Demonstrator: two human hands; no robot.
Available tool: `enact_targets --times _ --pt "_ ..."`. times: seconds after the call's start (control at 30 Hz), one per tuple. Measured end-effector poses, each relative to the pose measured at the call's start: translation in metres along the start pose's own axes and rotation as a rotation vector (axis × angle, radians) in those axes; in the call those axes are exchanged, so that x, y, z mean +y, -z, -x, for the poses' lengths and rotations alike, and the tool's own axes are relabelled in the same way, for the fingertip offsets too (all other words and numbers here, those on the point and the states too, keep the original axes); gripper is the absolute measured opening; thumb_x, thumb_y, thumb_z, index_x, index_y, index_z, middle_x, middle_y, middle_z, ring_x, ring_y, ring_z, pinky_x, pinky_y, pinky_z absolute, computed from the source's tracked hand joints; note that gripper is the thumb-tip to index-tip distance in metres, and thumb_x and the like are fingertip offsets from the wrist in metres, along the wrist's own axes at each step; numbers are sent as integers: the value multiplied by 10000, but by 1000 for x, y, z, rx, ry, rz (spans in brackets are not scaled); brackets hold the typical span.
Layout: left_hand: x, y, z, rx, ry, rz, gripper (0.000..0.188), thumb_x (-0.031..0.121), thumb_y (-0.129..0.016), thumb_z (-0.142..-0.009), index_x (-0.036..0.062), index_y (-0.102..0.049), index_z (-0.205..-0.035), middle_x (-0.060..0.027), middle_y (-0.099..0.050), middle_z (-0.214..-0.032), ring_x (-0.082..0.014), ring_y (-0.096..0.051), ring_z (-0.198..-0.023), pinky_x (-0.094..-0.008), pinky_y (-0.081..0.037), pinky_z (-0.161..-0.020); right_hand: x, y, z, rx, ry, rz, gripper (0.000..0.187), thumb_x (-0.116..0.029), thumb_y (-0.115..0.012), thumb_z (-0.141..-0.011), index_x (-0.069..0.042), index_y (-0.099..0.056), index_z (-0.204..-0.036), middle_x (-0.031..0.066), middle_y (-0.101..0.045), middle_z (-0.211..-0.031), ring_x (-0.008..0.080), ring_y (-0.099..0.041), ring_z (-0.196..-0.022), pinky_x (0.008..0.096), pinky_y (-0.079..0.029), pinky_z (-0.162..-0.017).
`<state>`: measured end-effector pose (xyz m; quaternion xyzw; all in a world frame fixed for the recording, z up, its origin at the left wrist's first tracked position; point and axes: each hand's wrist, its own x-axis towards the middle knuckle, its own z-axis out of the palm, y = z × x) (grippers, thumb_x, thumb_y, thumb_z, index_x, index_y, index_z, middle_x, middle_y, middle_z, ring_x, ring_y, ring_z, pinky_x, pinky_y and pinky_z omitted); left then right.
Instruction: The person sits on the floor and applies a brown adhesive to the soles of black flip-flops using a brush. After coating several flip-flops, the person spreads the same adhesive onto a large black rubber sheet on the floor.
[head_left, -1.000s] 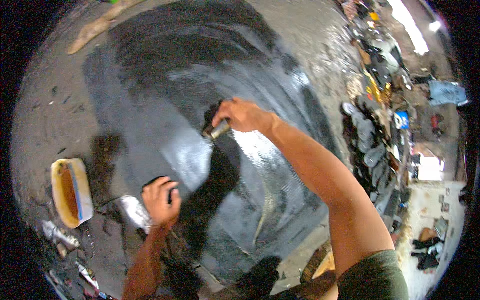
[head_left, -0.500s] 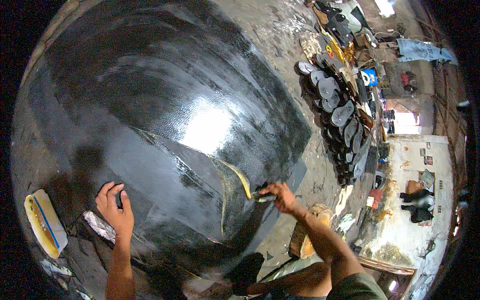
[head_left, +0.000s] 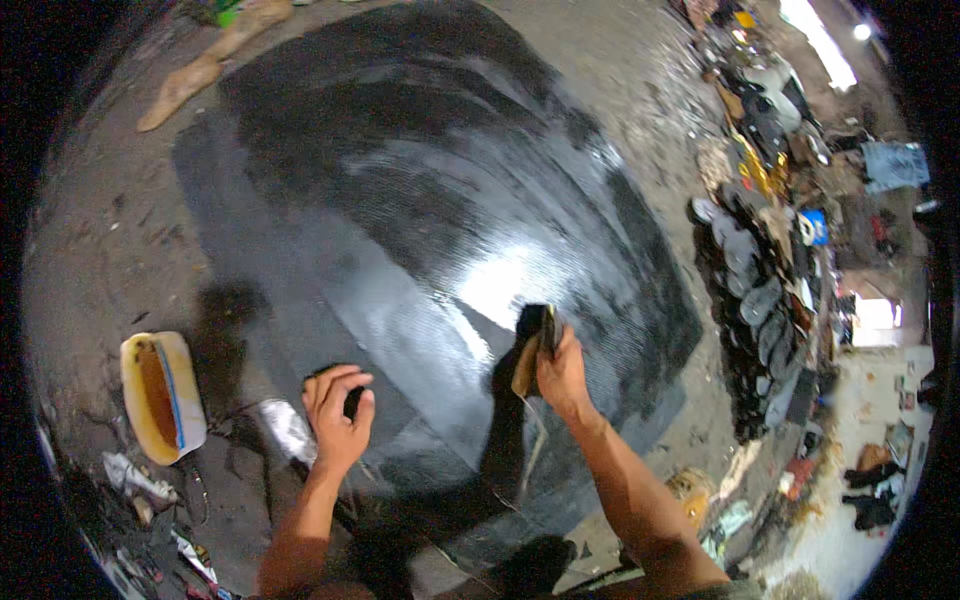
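A large black rubber-like sheet point(head_left: 400, 180) lies on the ground, with a wet, glossy coating over much of it. My right hand point(head_left: 564, 380) grips a flat, dark spreader point(head_left: 540, 335) with yellowish residue along its edge, held over the right-middle of the sheet. Beneath it, a thin pale strand trails toward the near edge. My left hand point(head_left: 338, 410) hovers at the sheet's near-left side, fingers loosely curved, thumb apart, and nothing seen in it. Left of that hand stands a cut-open whitish plastic container point(head_left: 193, 425) holding amber-brown liquid.
Many grey and black sole-shaped pieces point(head_left: 762, 300) are heaped along the right. A silvery crumpled wrapper point(head_left: 287, 430) lies beside my left forearm, with scraps point(head_left: 135, 480) farther left. At the far left rests a long tan piece point(head_left: 190, 85). A whitish wall point(head_left: 850, 400) rises at the right.
The spreader in my right hand has lifted from the sheet's right-near part and swung upright, farther in. The yellow strand of glue there has thinned. The view has shifted; my left hand keeps its pose.
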<state>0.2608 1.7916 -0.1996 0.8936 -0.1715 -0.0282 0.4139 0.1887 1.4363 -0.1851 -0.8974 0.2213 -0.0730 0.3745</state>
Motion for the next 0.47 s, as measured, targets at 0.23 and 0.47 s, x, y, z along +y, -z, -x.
enact_targets --times 0.23,0.47 --pt "-95 184 159 401 971 852 402 358 -611 -1005 91 -562 -1301 -66 -615 -1248 -236 -581 -1154 -437 -492 -958 -141 -119 -124 -337 117 321 468 -67 -546 -887 -99 -479 -1349 267 -605 -1176 474 -592 -1122 547 -485 -975" --pt "-112 221 143 756 933 1365 684 504 -622 -968 150 -400 -1511 -95 -449 -1465 -302 -440 -1334 -542 -399 -1121 -102 -39 -87 -885 583 606 560 -35 -662 -824 -391 -664 -1257 59 -597 -1201 359 -544 -1158 494 -446 -1045"
